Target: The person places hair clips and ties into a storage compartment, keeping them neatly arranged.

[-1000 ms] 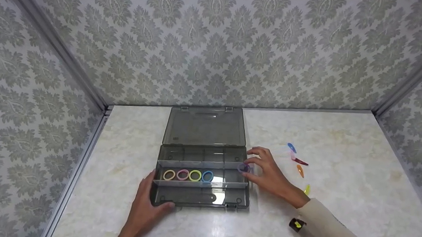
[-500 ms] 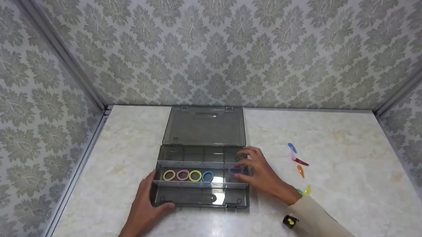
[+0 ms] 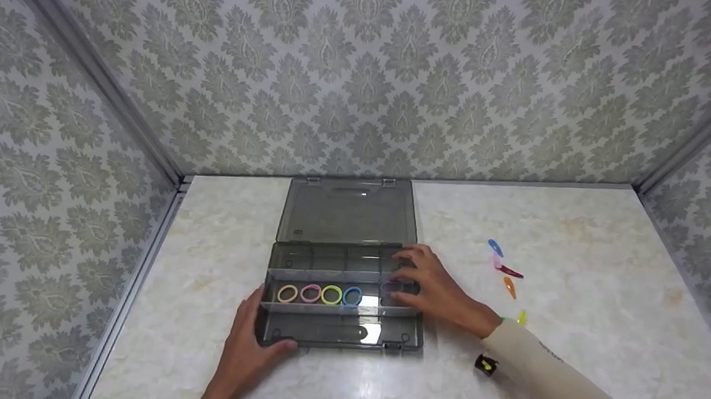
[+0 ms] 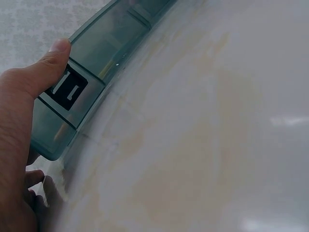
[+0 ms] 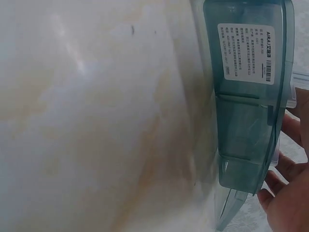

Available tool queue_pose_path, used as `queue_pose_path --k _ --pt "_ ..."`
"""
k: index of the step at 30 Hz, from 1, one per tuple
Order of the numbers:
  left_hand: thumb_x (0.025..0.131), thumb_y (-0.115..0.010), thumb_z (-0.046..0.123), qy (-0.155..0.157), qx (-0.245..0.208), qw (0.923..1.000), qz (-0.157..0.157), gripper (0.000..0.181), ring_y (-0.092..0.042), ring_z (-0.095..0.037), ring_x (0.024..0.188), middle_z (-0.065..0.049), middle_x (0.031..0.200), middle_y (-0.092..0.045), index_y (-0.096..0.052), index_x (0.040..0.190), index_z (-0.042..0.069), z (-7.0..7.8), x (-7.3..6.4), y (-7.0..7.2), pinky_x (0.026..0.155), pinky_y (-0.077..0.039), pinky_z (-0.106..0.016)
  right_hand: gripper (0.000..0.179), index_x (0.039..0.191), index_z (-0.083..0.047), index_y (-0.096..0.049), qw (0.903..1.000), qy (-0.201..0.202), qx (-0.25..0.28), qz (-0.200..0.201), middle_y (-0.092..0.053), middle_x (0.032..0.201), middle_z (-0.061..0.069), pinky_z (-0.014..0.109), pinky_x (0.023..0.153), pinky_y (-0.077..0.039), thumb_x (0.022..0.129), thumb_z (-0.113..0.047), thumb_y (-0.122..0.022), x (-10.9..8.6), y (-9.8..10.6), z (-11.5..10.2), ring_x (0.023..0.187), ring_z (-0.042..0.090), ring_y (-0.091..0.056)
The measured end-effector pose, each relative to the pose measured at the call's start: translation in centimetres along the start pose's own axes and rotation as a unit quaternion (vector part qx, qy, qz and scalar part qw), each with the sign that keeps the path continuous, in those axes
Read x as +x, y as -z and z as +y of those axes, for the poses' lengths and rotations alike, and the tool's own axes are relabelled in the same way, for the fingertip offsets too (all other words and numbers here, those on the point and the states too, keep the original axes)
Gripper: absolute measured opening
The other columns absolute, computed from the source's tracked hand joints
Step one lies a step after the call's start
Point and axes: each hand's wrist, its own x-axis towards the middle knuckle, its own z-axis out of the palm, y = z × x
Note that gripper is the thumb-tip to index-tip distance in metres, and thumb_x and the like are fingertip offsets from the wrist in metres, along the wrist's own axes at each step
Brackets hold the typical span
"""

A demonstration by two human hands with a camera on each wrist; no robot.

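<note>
A smoky see-through divider box [image 3: 341,331] lies on the table with its lid [image 3: 350,211] folded back. Four fingers of my left hand [image 3: 246,344] lie along its left side; the thumb presses the front wall, beside a dark latch [image 4: 69,88] in the left wrist view. My right hand [image 3: 439,288] reaches over the right wall and pinches a purple hair tie [image 3: 392,286] inside the middle row, partly covered by the fingers. Left of it in that row lie an orange hair tie [image 3: 287,294], a pink one [image 3: 310,293], a yellow-green one [image 3: 332,295] and a blue one [image 3: 352,296].
Right of the box lie several snap hair clips, among them a blue one [image 3: 496,247], a dark red one [image 3: 511,271], an orange one [image 3: 510,287] and a yellow one [image 3: 521,318]. Beside the right sleeve [image 3: 543,359] is a small dark object [image 3: 486,365]. Patterned walls border the table.
My right hand has moved left from the box's right edge into the middle row, carrying the purple hair tie lower. My left hand keeps its hold on the box.
</note>
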Motion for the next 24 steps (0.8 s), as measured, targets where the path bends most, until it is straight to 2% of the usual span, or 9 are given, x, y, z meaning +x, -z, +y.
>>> queue_pose_path --k 7,17,24 --pt "0.08 -0.092 0.067 0.0 0.015 0.9999 0.0 0.129 -0.024 -0.038 0.167 -0.011 0.179 -0.026 -0.018 0.178 0.025 0.1 -0.2 0.0 0.134 -0.024 -0.063 0.024 0.113 -0.011 -0.085 0.9982 0.025 0.0 -0.054 -0.062 0.147 0.019 0.065 0.121 -0.041 0.094 -0.024 -0.091 1.1 -0.1 0.1 0.15 0.044 -0.042" --pt "0.08 -0.094 0.065 -0.014 0.006 0.9999 0.005 0.129 -0.027 -0.038 0.165 -0.013 0.178 -0.027 -0.02 0.177 0.023 -0.1 -0.1 0.0 0.132 -0.027 -0.066 0.026 0.114 -0.01 -0.086 0.9911 0.03 -0.035 -0.125 -0.062 0.148 0.019 0.06 0.122 -0.044 0.095 -0.027 -0.091 3.0 -0.3 -0.3 0.15 0.039 -0.044" --pt "0.08 -0.095 0.064 -0.018 0.002 0.9998 0.005 0.129 -0.027 -0.039 0.165 -0.014 0.177 -0.028 -0.021 0.177 0.023 -0.2 -0.2 0.1 0.132 -0.028 -0.066 0.026 0.114 -0.015 -0.087 0.9852 0.039 -0.085 -0.144 -0.065 0.148 0.015 0.06 0.122 -0.042 0.094 -0.03 -0.092 3.7 -0.7 -0.7 0.148 0.036 -0.047"
